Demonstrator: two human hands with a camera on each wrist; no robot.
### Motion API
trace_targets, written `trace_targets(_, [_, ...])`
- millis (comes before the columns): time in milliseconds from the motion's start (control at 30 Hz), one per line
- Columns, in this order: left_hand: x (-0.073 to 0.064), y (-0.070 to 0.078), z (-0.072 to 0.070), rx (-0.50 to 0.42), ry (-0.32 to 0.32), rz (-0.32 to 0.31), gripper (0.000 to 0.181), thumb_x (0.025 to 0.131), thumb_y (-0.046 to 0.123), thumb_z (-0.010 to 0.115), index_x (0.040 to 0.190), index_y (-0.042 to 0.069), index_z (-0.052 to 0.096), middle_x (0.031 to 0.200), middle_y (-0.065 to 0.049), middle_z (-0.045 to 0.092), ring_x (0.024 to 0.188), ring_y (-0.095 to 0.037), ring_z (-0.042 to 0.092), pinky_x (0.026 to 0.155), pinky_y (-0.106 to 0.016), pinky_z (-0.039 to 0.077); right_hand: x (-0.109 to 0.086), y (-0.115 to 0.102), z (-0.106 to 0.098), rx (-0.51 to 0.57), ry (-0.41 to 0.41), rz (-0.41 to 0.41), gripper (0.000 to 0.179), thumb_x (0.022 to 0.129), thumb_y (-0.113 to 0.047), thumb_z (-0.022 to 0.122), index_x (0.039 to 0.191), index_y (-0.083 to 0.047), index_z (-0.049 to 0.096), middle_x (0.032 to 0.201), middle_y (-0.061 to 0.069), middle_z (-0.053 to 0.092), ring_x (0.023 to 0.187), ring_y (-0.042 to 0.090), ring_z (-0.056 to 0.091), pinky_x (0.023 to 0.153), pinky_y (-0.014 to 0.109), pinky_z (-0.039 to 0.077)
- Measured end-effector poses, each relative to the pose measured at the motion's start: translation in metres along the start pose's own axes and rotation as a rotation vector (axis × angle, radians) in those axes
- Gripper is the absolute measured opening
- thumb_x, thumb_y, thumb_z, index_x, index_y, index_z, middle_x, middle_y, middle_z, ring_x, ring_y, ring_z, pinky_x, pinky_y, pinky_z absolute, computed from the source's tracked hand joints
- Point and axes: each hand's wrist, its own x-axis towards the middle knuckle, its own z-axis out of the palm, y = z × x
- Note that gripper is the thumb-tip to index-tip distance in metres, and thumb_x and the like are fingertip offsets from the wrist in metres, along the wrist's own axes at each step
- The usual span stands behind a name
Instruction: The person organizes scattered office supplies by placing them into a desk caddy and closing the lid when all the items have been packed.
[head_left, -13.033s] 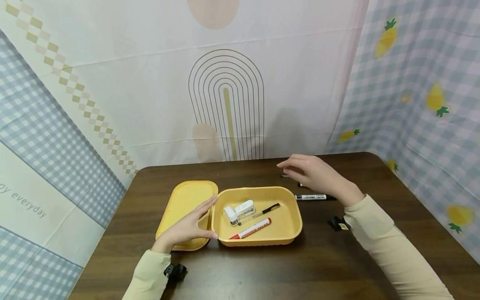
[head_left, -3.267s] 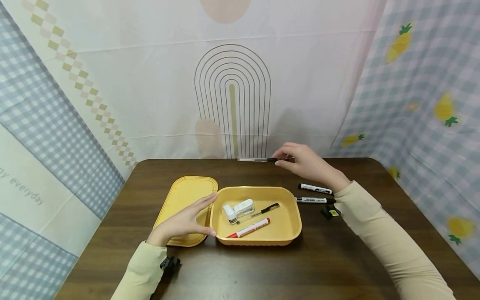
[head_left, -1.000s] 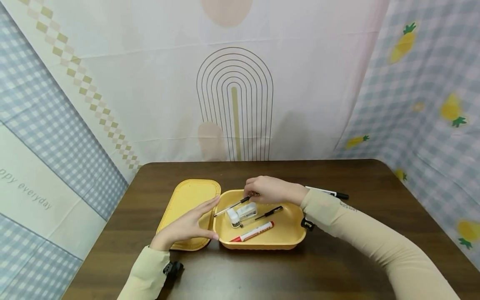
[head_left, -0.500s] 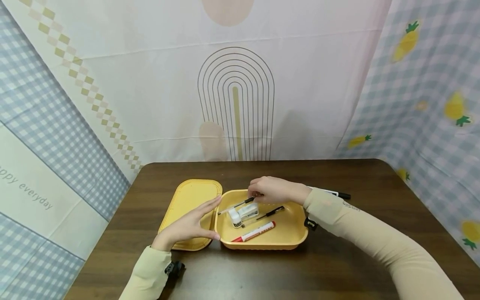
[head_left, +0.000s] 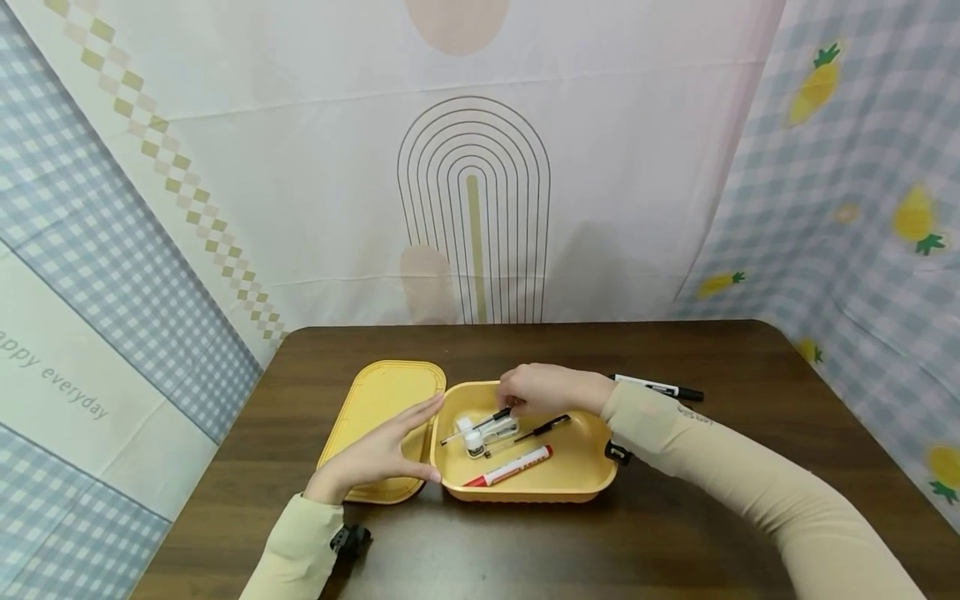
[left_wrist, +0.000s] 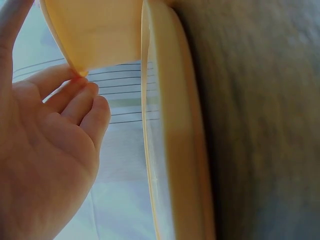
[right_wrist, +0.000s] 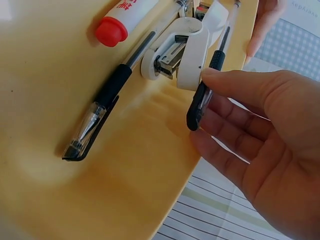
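Note:
My right hand [head_left: 540,390] is over the back of the yellow box [head_left: 581,450], pinching a clear pen [right_wrist: 216,61] by its black-capped end between thumb and fingers. That pen lies across a white stapler [head_left: 501,430] and a small white object [head_left: 471,439] in the head view; whether it touches them I cannot tell. A red-capped marker [head_left: 510,467] and a second black-capped pen [head_left: 543,427] lie in the box. My left hand [head_left: 378,454] has its thumb and fingers spread at the box's left side, with fingertips touching the wall [left_wrist: 95,35].
The yellow lid [head_left: 382,392] lies left of the box, partly beneath my left hand. A black-and-white marker [head_left: 660,387] rests on the brown table [head_left: 480,550] behind my right forearm, which hides some of the tabletop. Patterned cloth [head_left: 337,208] hangs behind the table.
My right hand has carried the pen from the table's back edge to the box. Over the last half second it has lowered slightly. My left hand stays at the box's side.

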Motion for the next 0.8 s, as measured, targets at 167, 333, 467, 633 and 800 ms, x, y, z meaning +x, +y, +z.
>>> trace_targets(167, [0.0005, 0.0004, 0.0009, 0.002, 0.005, -0.002, 0.108, 0.077, 0.045, 0.086, 0.162, 0.019, 0.025, 0.168, -0.003, 0.017, 0.152, -0.026, 0.017, 0.119, -0.054, 0.022, 0.0007, -0.0007, 0.0013, -0.012, 0.002, 0.003, 0.009, 0.094, -0.007, 0.071, 0.102, -0.011, 0.072, 0.092, -0.002, 0.063, 0.081, 0.008, 0.057, 0.075, 0.027, 0.051])
trace_targets(333, [-0.0002, -0.0009, 0.0018, -0.004, 0.003, -0.014, 0.108, 0.077, 0.048, 0.085, 0.162, 0.020, 0.025, 0.167, 0.003, 0.017, 0.152, -0.023, 0.017, 0.120, -0.052, 0.021, 0.0006, -0.0007, 0.0019, -0.009, -0.006, 0.009, 0.008, 0.094, -0.008, 0.072, 0.101, -0.011, 0.072, 0.091, -0.003, 0.063, 0.080, 0.008, 0.056, 0.074, 0.027, 0.051])
trace_targets(467, [-0.0003, -0.0013, 0.0017, 0.000, 0.002, -0.008, 0.108, 0.077, 0.048, 0.085, 0.162, 0.019, 0.025, 0.168, 0.000, 0.017, 0.152, -0.023, 0.017, 0.120, -0.051, 0.021, 0.0008, -0.0003, 0.0025, -0.011, -0.010, 0.013, 0.008, 0.094, -0.008, 0.071, 0.101, -0.012, 0.072, 0.091, -0.003, 0.063, 0.080, 0.008, 0.056, 0.075, 0.027, 0.051])
trace_targets(633, [-0.0001, -0.0025, 0.0017, 0.008, 0.008, 0.006, 0.107, 0.077, 0.044, 0.087, 0.162, 0.018, 0.025, 0.168, -0.005, 0.018, 0.152, -0.025, 0.018, 0.120, -0.053, 0.022, 0.0007, -0.0013, 0.0002, -0.004, -0.020, 0.025, 0.008, 0.095, -0.009, 0.071, 0.103, -0.011, 0.072, 0.092, -0.003, 0.064, 0.081, 0.009, 0.057, 0.076, 0.027, 0.051])
trace_targets(800, [0.0006, -0.0036, 0.0019, 0.012, 0.009, 0.011, 0.108, 0.077, 0.046, 0.086, 0.162, 0.018, 0.025, 0.168, -0.003, 0.018, 0.152, -0.026, 0.018, 0.119, -0.053, 0.022, -0.0010, -0.0023, -0.0016, 0.004, -0.022, 0.052, 0.010, 0.096, -0.010, 0.069, 0.105, -0.012, 0.073, 0.095, -0.003, 0.065, 0.084, 0.009, 0.058, 0.078, 0.029, 0.052])
